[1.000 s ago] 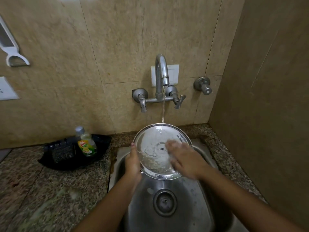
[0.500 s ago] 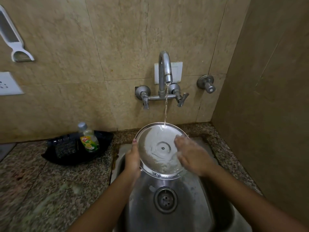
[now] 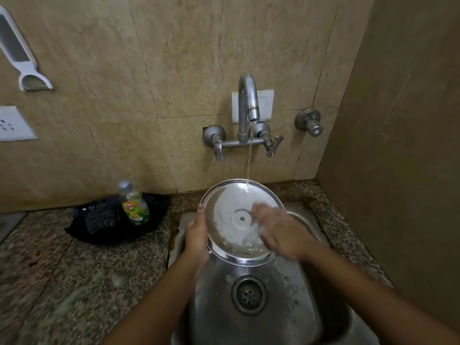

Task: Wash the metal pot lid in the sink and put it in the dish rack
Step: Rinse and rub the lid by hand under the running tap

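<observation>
The round metal pot lid [image 3: 229,207] is held tilted over the steel sink [image 3: 286,307], its inner face toward me. Water from the tap [image 3: 249,100] falls onto its upper rim. My left hand [image 3: 198,235] grips the lid's left edge, thumb on the rim. My right hand [image 3: 278,232], blurred, lies flat against the lid's right half with fingers spread near the centre rivet. No dish rack is in view.
A black tray [image 3: 82,227] on the granite counter [image 3: 62,282] left of the sink holds a scrubber and a dish soap bottle [image 3: 135,207]. Tiled walls close in behind and on the right. A white holder [image 3: 22,58] and a socket [image 3: 12,123] hang on the left wall.
My right hand has rubbed across the lid's face, from its centre toward its right side and back. The lid stays under the running water in my left hand's grip.
</observation>
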Demonstrator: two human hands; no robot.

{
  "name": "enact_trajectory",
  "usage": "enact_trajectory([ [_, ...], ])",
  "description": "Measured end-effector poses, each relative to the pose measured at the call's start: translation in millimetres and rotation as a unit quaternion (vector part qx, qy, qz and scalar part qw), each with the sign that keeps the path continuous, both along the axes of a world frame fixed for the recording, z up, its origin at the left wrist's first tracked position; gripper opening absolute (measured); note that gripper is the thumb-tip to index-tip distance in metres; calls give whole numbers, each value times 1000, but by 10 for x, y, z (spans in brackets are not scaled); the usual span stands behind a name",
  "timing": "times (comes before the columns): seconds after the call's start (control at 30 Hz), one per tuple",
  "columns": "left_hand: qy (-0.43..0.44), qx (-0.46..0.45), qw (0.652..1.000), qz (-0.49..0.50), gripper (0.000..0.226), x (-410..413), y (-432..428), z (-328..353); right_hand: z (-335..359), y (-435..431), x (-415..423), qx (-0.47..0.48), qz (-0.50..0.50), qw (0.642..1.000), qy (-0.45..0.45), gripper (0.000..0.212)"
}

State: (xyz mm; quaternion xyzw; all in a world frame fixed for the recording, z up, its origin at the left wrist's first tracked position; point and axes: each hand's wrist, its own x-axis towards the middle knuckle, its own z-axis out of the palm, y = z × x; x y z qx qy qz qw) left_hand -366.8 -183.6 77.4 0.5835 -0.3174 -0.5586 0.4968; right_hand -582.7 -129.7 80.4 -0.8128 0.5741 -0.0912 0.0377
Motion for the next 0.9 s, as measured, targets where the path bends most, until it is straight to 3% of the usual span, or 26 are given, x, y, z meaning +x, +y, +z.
enact_trajectory([
  [0.1,18,18,1000,-18,42,-37,62,-49,119,-242,-6,-12,-65,997,31,63],
  [0.27,44,29,999,-11,43,-36,49,1,36,-132,337,43,139,989,6,58],
  [0.43,43,24,999,12,40,-11,64,62,36,47,-92,-11,16,1000,10,55],
  [0.6,57,12,998,26,37,-23,67,83,10,213,34,59,134,989,-17,50],
  [0.73,64,1,998,25,35,1,59,79,87,121,-240,-4,17,1000,2,51],
  [0.9,57,3,998,17,37,-2,80,84,65,233,32,43,153,987,11,52],
])
